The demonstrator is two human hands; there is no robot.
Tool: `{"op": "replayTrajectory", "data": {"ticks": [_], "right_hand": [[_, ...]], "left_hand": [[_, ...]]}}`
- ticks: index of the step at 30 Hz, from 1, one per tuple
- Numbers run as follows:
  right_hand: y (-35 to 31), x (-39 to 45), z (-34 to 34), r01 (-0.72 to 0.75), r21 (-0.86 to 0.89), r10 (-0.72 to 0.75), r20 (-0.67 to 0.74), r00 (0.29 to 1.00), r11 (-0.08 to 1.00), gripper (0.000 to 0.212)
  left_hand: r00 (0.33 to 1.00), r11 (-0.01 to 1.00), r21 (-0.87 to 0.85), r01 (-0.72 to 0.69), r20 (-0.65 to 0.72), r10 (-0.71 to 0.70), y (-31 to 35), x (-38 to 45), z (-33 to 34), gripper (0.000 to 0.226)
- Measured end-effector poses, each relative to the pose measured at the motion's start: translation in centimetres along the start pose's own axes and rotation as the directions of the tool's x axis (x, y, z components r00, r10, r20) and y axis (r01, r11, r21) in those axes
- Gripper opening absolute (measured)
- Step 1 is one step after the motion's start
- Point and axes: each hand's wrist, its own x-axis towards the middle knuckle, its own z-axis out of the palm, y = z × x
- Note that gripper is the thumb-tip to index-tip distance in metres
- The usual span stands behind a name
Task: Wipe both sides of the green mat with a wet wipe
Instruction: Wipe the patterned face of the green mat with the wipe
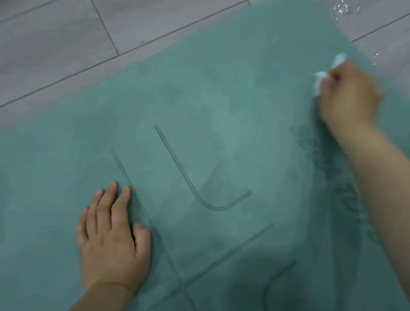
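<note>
The green mat [217,105] lies flat on the floor and fills most of the view, with dark printed lines and lettering on its upper face. My left hand [111,238] rests flat on the mat at lower left, fingers straight and pressing down. My right hand [346,96] is near the mat's right edge, fingers curled round a crumpled white wet wipe [325,76] that touches the mat. Damp, darker patches show across the mat's surface.
Grey wood-look floor planks [49,45] surround the mat at the back and right. A crumpled piece of clear plastic [341,5] lies on the floor just past the mat's far right corner.
</note>
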Motion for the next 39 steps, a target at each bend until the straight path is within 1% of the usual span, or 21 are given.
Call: {"op": "replayTrajectory", "data": {"ticks": [2,3,5,6,8,9,10,12,14,17,20,23,24,26,28,29,31,33,34,37,39], "right_hand": [[0.2,0.5,0.0,-0.291,0.057,0.292,-0.009,0.956,0.955,0.032],[-1.8,-1.0,0.4,-0.271,0.07,0.272,-0.007,0.962,0.96,0.031],[-7.7,-6.5,1.6,0.074,0.137,-0.074,-0.006,0.997,0.988,0.024],[-11.1,-10.6,1.6,0.303,0.196,-0.32,0.062,0.945,0.933,0.019],[-15.9,-19.5,-0.6,0.693,0.355,-0.779,0.275,0.564,0.627,0.016],[-16.5,-22.7,-1.5,0.753,0.447,-0.873,0.301,0.383,0.484,0.015],[-16.1,-23.8,-2.1,0.734,0.515,-0.895,0.303,0.327,0.443,0.015],[-13.8,-19.8,-1.8,0.762,0.437,-0.877,0.188,0.441,0.477,0.019],[-9.5,-12.5,-1.1,0.692,0.196,-0.717,0.118,0.687,0.695,0.029],[0.8,-1.9,-1.6,0.178,-0.092,-0.178,0.006,0.984,0.98,0.042],[1.5,-1.8,-1.8,-0.285,0.072,0.287,-0.022,0.958,0.956,0.029],[-7.1,-11.0,0.0,0.1,0.262,-0.115,0.04,0.993,0.96,0.014],[-10.2,-15.5,-0.3,0.318,0.346,-0.372,0.103,0.922,0.883,0.006],[-14.3,-23.6,-2.6,0.648,0.485,-0.797,0.203,0.569,0.587,0.011],[-13.9,-25.1,-3.4,0.738,0.561,-0.927,0.244,0.286,0.376,0.017],[-12.7,-22.9,-3.4,0.774,0.498,-0.919,0.25,0.304,0.391,0.016],[-8.5,-15.9,-2.7,0.727,0.237,-0.764,0.242,0.598,0.644,0.017],[-1.6,-7.6,-2.5,0.406,0.011,-0.404,0.116,0.907,0.914,0.037],[1.9,-4.5,-3.2,0.181,-0.06,-0.18,0.021,0.983,0.982,0.043],[4.6,-3.8,-2.8,-0.273,0.011,0.273,-0.065,0.96,0.962,0.037],[-0.6,-8.9,-1.5,-0.114,0.072,0.116,-0.016,0.993,0.991,0.026]], "left_hand": [[1.0,1.0,0.001,0.006,0.004,-0.006,0.0,0.0,0.0,0.065],[1.0,1.0,0.002,0.009,0.007,-0.009,0.0,0.0,0.0,0.065],[1.0,1.0,-0.006,0.011,0.009,-0.011,0.0,0.0,0.0,0.065],[1.0,1.0,-0.011,0.009,0.009,-0.009,0.0,0.0,0.0,0.065],[1.0,1.0,-0.016,-0.003,0.003,0.003,-0.1,0.0,0.1,0.064],[1.0,1.0,-0.02,-0.008,-0.002,0.008,-0.1,-0.1,0.1,0.063],[1.0,1.0,-0.024,-0.007,-0.005,0.007,-0.1,-0.2,0.1,0.062],[1.0,1.0,-0.022,0.001,0.001,-0.001,-0.1,0.0,0.0,0.063],[1.0,1.0,-0.023,0.007,0.007,-0.007,-0.1,0.0,0.0,0.064],[1.0,1.0,-0.014,0.004,0.002,-0.004,0.0,0.0,-0.1,0.065],[1.0,1.0,-0.012,0.002,-0.009,-0.002,0.0,0.0,-0.1,0.063],[1.0,1.0,-0.02,0.0,0.0,0.0,-0.1,-0.1,0.0,0.063],[1.0,1.0,-0.018,-0.001,-0.001,0.001,-0.2,0.0,0.1,0.063],[1.0,1.0,-0.009,-0.004,-0.005,0.004,-0.3,-0.1,0.2,0.063],[1.0,1.0,-0.013,-0.003,-0.004,0.003,-0.4,0.0,0.3,0.063],[1.0,1.0,-0.013,-0.003,0.0,0.003,-0.3,0.0,0.3,0.063],[1.0,1.0,-0.013,-0.003,0.003,0.003,-0.3,0.0,0.2,0.063],[1.0,1.0,-0.012,-0.002,-0.001,0.002,-0.2,-0.1,0.1,0.063],[1.0,1.0,-0.013,-0.002,-0.001,0.002,-0.1,-0.1,0.1,0.063],[1.0,1.0,-0.015,-0.002,-0.002,0.002,-0.1,-0.1,0.1,0.062],[1.0,1.0,-0.017,0.001,-0.003,-0.001,-0.1,-0.1,0.1,0.062]]}}
